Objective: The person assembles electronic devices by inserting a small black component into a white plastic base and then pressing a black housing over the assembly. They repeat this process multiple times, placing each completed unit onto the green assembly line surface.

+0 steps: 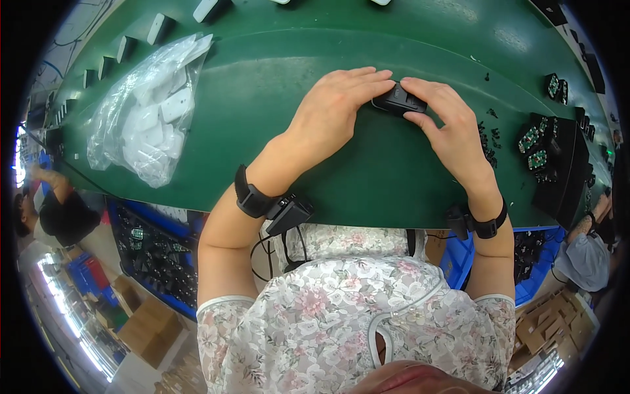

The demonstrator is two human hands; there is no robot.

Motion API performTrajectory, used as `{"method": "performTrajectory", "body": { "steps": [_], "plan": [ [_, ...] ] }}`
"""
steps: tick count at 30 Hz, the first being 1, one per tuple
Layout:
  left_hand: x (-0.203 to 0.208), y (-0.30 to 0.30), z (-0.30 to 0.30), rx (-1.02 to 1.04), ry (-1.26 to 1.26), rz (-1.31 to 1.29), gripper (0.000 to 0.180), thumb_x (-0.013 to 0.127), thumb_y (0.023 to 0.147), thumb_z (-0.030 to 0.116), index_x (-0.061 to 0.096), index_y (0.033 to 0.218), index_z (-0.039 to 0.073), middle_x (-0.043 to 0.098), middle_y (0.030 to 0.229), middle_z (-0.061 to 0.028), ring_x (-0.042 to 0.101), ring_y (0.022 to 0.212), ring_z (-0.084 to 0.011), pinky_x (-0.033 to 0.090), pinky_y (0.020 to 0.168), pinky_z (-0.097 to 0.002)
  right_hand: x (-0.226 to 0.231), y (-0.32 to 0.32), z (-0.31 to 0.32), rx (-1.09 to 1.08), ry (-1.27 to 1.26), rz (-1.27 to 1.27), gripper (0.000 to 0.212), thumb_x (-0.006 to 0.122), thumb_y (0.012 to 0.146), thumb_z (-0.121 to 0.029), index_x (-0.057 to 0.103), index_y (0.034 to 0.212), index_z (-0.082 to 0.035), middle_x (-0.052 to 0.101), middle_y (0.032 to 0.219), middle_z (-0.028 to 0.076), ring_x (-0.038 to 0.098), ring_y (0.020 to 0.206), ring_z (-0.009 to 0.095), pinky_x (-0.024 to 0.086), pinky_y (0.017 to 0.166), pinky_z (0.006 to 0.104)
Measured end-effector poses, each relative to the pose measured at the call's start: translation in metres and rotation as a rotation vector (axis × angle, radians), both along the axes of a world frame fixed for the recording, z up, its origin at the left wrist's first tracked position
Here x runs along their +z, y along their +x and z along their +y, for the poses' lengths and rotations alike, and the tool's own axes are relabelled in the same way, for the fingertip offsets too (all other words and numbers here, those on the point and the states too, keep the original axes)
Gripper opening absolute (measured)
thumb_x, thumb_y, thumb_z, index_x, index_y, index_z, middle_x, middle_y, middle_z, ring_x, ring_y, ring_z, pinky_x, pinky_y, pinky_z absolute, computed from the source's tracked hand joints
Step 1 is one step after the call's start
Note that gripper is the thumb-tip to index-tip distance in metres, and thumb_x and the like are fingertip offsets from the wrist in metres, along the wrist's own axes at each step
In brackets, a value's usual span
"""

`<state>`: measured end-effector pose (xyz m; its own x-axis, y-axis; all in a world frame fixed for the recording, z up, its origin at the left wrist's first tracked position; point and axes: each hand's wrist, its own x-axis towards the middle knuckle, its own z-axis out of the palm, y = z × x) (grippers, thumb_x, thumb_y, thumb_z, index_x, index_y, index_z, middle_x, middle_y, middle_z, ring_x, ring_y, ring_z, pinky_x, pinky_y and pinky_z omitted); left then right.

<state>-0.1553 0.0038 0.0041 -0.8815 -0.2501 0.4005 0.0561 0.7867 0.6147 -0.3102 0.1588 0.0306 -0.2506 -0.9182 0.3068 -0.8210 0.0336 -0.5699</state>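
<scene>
A small black plastic casing (398,100) with rounded corners lies flat on the green tabletop. My right hand (449,121) pinches its right end, the thumb on the near edge and the fingers along the far edge. From the other side, my left hand (331,105) rests against the casing's left end with its thumb and fingertips. The left fingers are bent and lie close together, and their tips partly hide that end. Just right of my right hand lies a scatter of small black parts (489,141), too small to name.
A clear plastic bag (141,121) of white plastic pieces lies left. White-topped black pieces (161,29) line the far left. At right stands a black tray (561,190) beside green circuit boards (537,159). Blue bins (154,253) sit below the table edge. Other people (584,259) sit at both sides.
</scene>
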Motion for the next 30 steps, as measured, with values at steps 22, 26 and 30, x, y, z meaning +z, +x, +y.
{"method": "performTrajectory", "body": {
  "steps": [22,26,30],
  "plan": [
    [0.000,0.007,-0.004,-0.067,-0.421,-0.098,0.051,0.056,0.075,-0.004,0.056,0.125,0.005,0.055,0.132,-0.0093,0.055,0.120,-0.0242,0.044,0.096,-0.0374,-0.017,0.019,-0.003,-0.106,-0.077,0.321,0.042,0.069,0.073,-0.001,0.063,0.114,-0.007,0.063,0.111,0.007,0.062,0.093,0.024,0.053,0.078,0.0335],
    [-0.012,-0.004,0.009,0.002,-0.449,-0.018,0.053,0.068,0.072,0.007,0.054,0.122,-0.001,0.058,0.122,-0.0138,0.058,0.106,-0.0276,0.046,0.089,-0.0379,-0.013,-0.010,-0.008,0.012,-0.021,0.058,0.037,0.068,0.078,-0.009,0.063,0.114,-0.006,0.065,0.105,0.009,0.061,0.091,0.028,0.051,0.078,0.0349],
    [-0.004,-0.034,-0.001,0.020,-0.429,-0.004,0.048,0.071,0.074,0.010,0.053,0.117,-0.002,0.060,0.105,-0.0145,0.059,0.091,-0.0292,0.048,0.080,-0.0376,-0.006,-0.046,-0.017,0.019,0.055,-0.170,0.032,0.067,0.082,-0.015,0.063,0.112,-0.003,0.067,0.100,0.011,0.063,0.086,0.025,0.050,0.078,0.0332]
  ]
}}
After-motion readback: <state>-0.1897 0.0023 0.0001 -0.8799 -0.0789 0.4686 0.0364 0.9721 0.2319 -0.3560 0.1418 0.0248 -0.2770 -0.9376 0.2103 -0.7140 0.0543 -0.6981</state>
